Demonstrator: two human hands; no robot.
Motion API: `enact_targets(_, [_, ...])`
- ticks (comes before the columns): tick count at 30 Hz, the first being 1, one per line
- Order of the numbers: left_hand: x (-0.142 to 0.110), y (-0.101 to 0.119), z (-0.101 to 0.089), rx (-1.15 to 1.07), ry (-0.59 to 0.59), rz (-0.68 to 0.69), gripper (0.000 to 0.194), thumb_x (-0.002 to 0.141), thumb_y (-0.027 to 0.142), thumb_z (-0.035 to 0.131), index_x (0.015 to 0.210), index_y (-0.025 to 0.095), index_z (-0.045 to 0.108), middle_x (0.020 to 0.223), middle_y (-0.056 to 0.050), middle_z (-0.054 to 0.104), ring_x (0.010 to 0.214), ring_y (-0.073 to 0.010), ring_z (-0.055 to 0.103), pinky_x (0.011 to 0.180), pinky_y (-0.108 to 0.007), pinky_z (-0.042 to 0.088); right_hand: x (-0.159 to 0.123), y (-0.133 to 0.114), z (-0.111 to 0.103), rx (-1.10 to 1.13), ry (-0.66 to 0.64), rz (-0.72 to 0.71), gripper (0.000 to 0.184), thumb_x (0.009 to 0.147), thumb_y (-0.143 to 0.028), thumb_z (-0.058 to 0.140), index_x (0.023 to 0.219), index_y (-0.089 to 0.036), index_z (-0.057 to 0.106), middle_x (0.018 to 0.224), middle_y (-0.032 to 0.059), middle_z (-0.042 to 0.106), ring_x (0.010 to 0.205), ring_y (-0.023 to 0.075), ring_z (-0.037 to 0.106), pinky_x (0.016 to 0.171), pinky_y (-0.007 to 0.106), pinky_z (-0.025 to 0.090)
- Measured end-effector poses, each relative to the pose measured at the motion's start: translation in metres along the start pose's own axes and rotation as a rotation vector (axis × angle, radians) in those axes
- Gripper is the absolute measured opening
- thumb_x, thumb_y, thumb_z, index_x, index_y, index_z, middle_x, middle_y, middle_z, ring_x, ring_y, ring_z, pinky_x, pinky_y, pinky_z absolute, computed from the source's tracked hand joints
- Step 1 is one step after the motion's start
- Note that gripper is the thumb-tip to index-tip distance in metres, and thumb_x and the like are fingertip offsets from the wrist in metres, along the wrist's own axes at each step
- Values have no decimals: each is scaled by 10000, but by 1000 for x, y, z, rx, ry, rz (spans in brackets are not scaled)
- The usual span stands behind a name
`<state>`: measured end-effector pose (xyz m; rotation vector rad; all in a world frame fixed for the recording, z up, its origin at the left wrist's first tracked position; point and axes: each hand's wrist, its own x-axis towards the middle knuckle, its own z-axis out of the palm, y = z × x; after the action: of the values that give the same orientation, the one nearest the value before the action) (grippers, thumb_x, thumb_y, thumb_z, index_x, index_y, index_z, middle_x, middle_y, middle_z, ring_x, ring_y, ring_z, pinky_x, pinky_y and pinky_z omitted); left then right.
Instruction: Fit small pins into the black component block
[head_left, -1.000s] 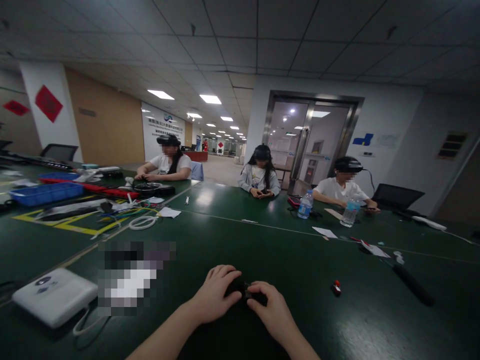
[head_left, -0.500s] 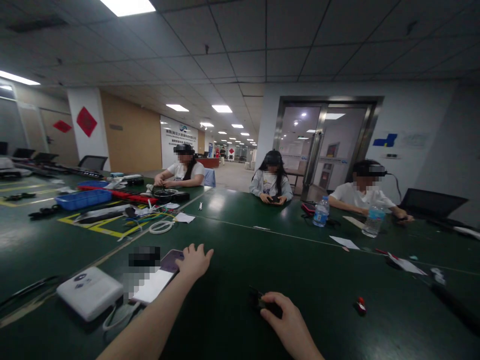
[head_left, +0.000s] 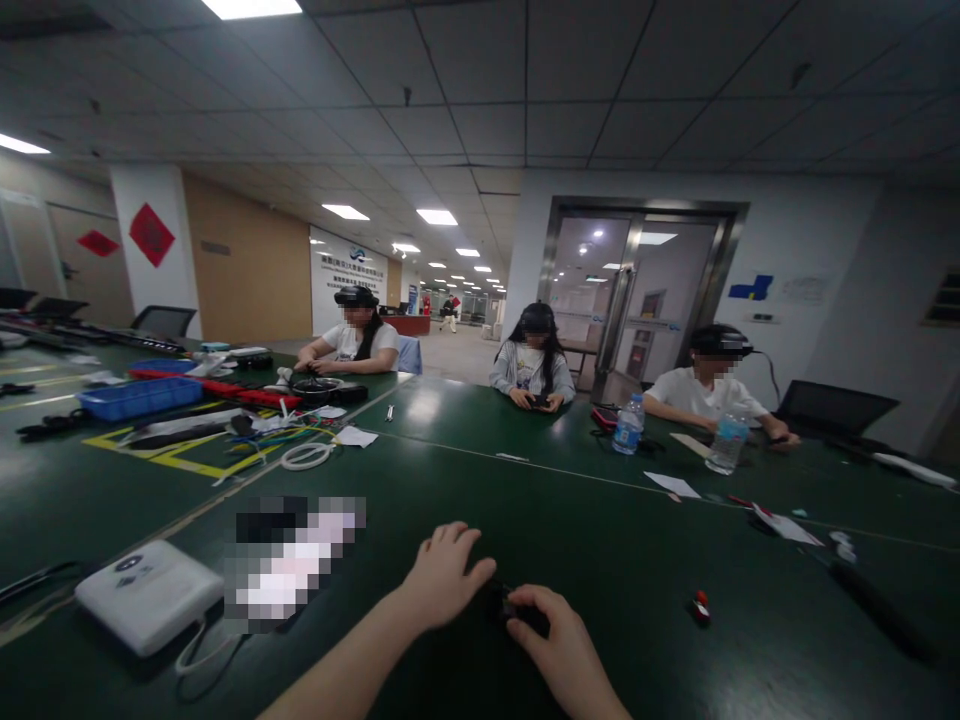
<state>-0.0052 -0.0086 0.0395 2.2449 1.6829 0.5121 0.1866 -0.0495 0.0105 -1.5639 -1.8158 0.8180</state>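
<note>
My right hand (head_left: 551, 625) is closed round a small black object (head_left: 501, 604) on the green tabletop (head_left: 637, 560). The object is dark and partly covered by my fingers, so I cannot make out its kind. Close to its left is my left hand (head_left: 448, 572), palm down with fingers apart and nothing in it. The left thumb is near the black object; whether they touch I cannot tell. Left of my left hand lies a flat pale thing (head_left: 300, 560), blurred by blocks.
A white box-shaped device (head_left: 150, 595) with a cable sits at left. Farther off are a blue tray (head_left: 139, 400), tangled wires and water bottles (head_left: 628, 425). A small red-and-black item (head_left: 700, 607) lies at right. Several people sit across the table.
My left hand has left the phone-like flat thing and moved right, close to the black object. My right hand keeps its hold. The view has shifted slightly.
</note>
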Motion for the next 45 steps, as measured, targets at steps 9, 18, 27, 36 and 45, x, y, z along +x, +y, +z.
enact_targets(9, [-17, -3, 32, -190, -101, 97, 764, 667, 318, 602, 1343, 147, 289, 1226, -93, 489, 1132, -243, 414, 997, -348, 291, 1, 5, 4, 3, 56, -16, 305, 725, -254, 540, 1021, -245, 612, 1061, 25, 607, 1027, 199, 528, 890, 317, 374])
enact_targets(18, [-5, -8, 37, -119, -127, 204, 406, 757, 309, 534, 1160, 267, 517, 1111, -30, 522, 1034, -205, 443, 888, -303, 349, -4, -1, 2, 42, 61, -47, 313, 687, -220, 574, 988, -278, 634, 1085, 8, 597, 1065, 195, 504, 941, 333, 334])
enact_targets(27, [-9, -6, 35, -137, -113, 216, 318, 760, 290, 523, 1076, 270, 545, 1089, -21, 523, 1005, -204, 453, 852, -304, 356, -3, -2, 3, 40, 46, -46, 366, 691, -221, 577, 1046, -302, 614, 1156, 12, 547, 1103, 200, 477, 962, 348, 318])
enact_targets(36, [-8, -13, 36, -211, -141, 300, 360, 799, 306, 498, 1157, 272, 499, 1116, -22, 514, 1018, -194, 453, 870, -293, 344, -5, -3, 1, 32, 41, -38, 293, 719, -225, 554, 987, -313, 637, 1097, -13, 577, 1053, 188, 506, 917, 328, 353])
enact_targets(45, [-8, -13, 37, -215, -148, 299, 337, 798, 263, 476, 1134, 251, 503, 1112, -29, 514, 1027, -201, 449, 887, -316, 334, -6, -7, -2, -7, 28, -64, 268, 713, -224, 559, 962, -285, 635, 1050, -8, 601, 1027, 196, 510, 899, 324, 351])
